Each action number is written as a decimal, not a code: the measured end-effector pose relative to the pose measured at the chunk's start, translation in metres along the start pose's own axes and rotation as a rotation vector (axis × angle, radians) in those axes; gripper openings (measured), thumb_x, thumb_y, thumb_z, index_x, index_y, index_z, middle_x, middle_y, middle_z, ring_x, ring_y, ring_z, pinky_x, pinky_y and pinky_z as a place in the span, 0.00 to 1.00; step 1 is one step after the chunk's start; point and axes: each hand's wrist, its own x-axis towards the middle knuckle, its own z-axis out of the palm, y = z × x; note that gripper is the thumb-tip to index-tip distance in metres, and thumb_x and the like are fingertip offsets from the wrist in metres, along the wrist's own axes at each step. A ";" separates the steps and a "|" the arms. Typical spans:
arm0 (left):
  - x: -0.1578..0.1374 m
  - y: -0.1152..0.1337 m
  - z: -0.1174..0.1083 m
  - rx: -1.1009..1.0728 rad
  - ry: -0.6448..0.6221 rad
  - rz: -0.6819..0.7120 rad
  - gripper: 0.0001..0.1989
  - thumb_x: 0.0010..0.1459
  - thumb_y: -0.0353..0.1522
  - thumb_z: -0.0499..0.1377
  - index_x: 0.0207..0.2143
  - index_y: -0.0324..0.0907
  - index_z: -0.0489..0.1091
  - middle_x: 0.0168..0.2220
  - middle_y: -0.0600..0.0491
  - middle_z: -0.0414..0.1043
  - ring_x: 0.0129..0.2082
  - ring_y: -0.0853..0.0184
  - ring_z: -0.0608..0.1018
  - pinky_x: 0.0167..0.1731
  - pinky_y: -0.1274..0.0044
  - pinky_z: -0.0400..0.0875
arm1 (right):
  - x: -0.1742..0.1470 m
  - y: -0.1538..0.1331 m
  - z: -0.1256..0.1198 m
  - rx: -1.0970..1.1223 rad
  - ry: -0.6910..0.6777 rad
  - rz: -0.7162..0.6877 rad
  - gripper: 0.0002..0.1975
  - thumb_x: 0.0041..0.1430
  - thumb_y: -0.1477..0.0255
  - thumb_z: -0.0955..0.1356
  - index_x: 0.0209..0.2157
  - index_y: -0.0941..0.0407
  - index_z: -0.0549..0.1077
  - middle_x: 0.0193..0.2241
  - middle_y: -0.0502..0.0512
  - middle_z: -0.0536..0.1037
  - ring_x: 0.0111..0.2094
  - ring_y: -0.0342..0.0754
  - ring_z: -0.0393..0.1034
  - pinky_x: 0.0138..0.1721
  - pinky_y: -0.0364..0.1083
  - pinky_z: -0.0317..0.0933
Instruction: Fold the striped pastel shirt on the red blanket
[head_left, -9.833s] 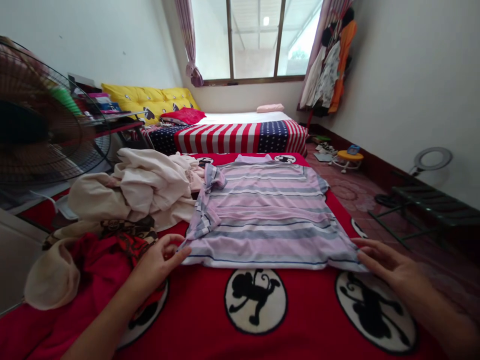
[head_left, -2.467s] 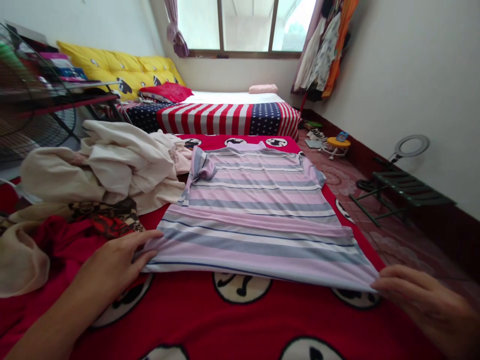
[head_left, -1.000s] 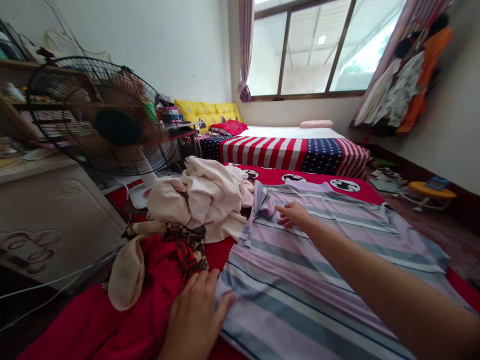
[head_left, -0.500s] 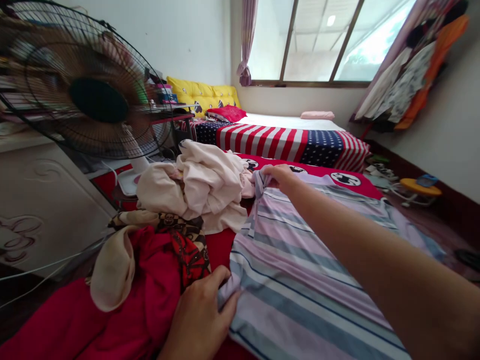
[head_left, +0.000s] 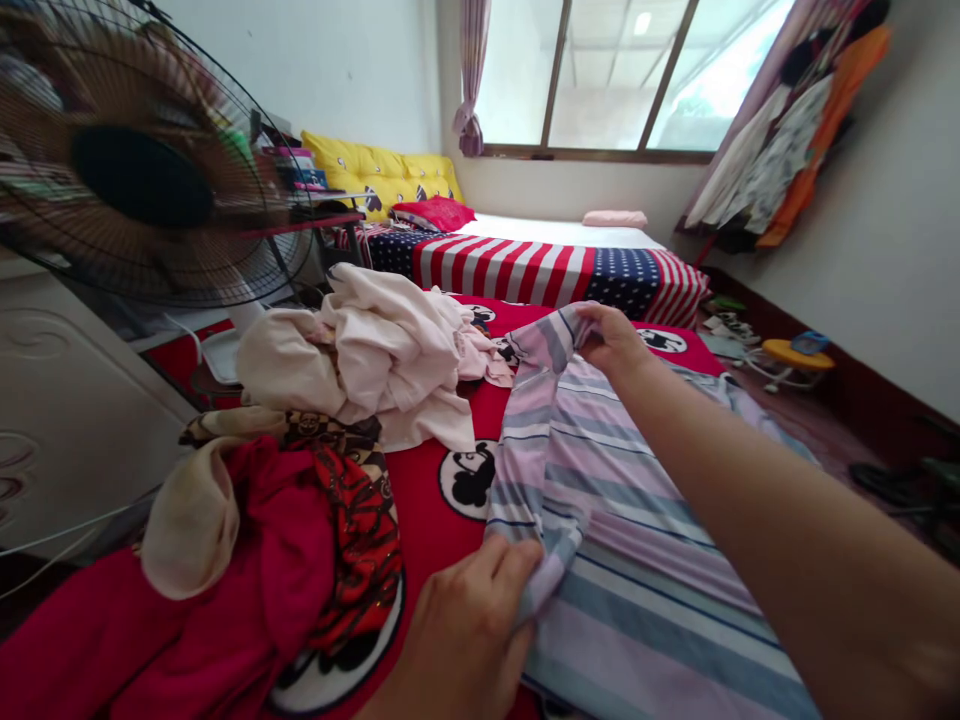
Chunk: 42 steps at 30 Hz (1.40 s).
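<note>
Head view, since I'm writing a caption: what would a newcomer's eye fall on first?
Probably the striped shirt in the foreground, gripped along its left side by the left hand nearer the camera and the right hand farther off, over a bright red cover. At upper left looms a large fan; across the back, a stars-and-stripes cover drapes the bed.

The pink-and-grey striped cloth shirt (head_left: 622, 530) lies on a red printed cloth (head_left: 421, 490). From it, a crumpled cream cloth heap (head_left: 382, 345) sits at ten o'clock, a crimson cloth garment (head_left: 281, 550) at nine, a round yellow stool (head_left: 795, 355) at two, a flag-draped bed (head_left: 510, 270) at eleven.
</note>
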 end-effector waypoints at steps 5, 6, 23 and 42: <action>0.007 0.011 0.014 0.105 -0.225 0.031 0.25 0.53 0.25 0.55 0.53 0.48 0.63 0.44 0.51 0.71 0.40 0.60 0.77 0.39 0.71 0.74 | -0.003 0.029 -0.052 -0.101 0.134 0.006 0.08 0.39 0.82 0.64 0.22 0.56 0.62 0.17 0.44 0.68 0.21 0.40 0.66 0.26 0.41 0.68; 0.008 0.011 0.017 0.124 -0.257 0.040 0.25 0.52 0.25 0.55 0.53 0.47 0.63 0.44 0.50 0.71 0.40 0.60 0.77 0.39 0.71 0.74 | -0.003 0.038 -0.063 -0.143 0.172 0.015 0.09 0.38 0.82 0.65 0.23 0.55 0.63 0.18 0.44 0.68 0.21 0.41 0.66 0.26 0.41 0.67; -0.030 -0.021 0.019 0.088 0.149 0.140 0.19 0.50 0.25 0.61 0.45 0.47 0.67 0.45 0.50 0.68 0.43 0.60 0.71 0.42 0.69 0.69 | -0.176 0.061 -0.118 -1.072 -0.705 -0.471 0.16 0.47 0.83 0.65 0.36 0.52 0.74 0.39 0.54 0.74 0.40 0.48 0.70 0.43 0.46 0.64; -0.021 -0.026 0.015 -0.010 0.084 0.322 0.06 0.58 0.24 0.55 0.32 0.43 0.68 0.35 0.54 0.71 0.36 0.66 0.69 0.37 0.74 0.61 | -0.077 0.061 -0.121 -1.262 -0.167 0.049 0.19 0.57 0.59 0.64 0.22 0.59 0.73 0.16 0.53 0.72 0.15 0.42 0.62 0.18 0.41 0.55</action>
